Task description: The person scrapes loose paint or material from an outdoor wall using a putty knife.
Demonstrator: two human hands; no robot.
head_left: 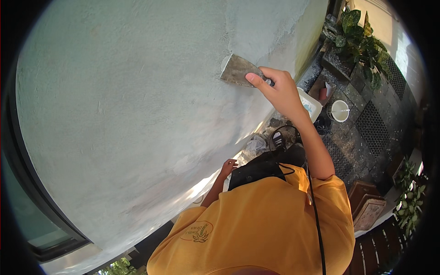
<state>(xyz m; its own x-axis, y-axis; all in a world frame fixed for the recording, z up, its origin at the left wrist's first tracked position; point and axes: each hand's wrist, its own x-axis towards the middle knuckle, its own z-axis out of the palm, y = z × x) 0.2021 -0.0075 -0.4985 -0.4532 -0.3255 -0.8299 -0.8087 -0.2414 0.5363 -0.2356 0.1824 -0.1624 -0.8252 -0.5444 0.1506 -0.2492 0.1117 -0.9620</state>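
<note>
My right hand (282,91) grips a putty knife (235,70) by its handle, with the thumb lying on the blade. The wide, worn metal blade rests near or against the pale grey-green wall (128,101), its edge pointing left. Just beside the blade, a rougher, lighter patch edge runs up the wall. Whether the blade truly touches the surface is hard to tell. Low beside my body, close to the wall, my left hand (228,166) hangs with loosely bent fingers somewhat apart and nothing visible in it.
On the paved floor to the right are a white tray (318,111), a white bucket (340,112) and perforated mats (371,130). Leafy plants (357,39) stand at far right. A black cable (317,220) runs down my shirt. A dark window frame (43,190) borders the wall's left.
</note>
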